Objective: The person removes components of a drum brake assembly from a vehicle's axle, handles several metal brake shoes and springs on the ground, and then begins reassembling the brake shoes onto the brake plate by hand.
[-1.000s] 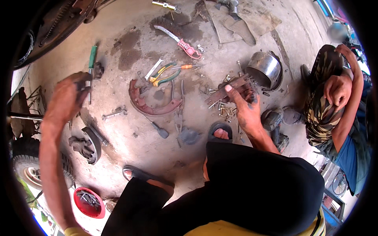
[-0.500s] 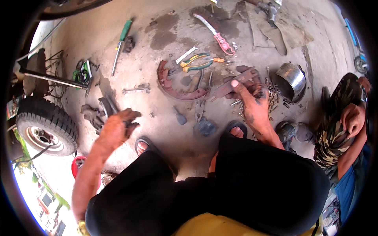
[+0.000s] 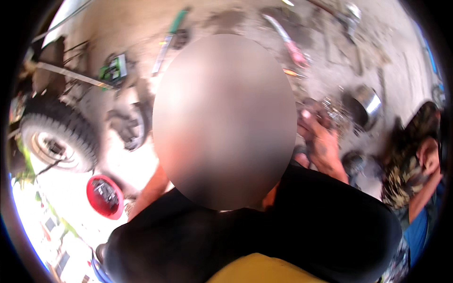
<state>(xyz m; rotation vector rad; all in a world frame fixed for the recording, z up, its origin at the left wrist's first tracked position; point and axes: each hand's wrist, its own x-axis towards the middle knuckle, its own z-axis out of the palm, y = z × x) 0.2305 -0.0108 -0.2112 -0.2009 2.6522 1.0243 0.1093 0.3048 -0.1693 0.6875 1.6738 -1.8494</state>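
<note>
A blurred oval hides the middle of the head view. My left forearm reaches up into it, so the left hand and whatever it touches are hidden. My right hand, smeared by motion, is at the oval's right edge. Its thumb and fingers are closed on a flat dark metal strip, mostly hidden now but plainer in the earlier frame. Just beyond this hand lies a pile of small bolts, next to a shiny metal drum. Left of the oval are dark metal pieces on the ground.
A red bowl with metal parts stands near my left forearm, and a wheel is at far left. Beyond the oval lie a green-handled tool and a pink-handled tool. A person in camouflage trousers sits at right.
The view has shifted, so the surroundings appear farther right and the red bowl shows fully. My left hand has moved right, into the hidden middle. The right hand stays by the bolts.
</note>
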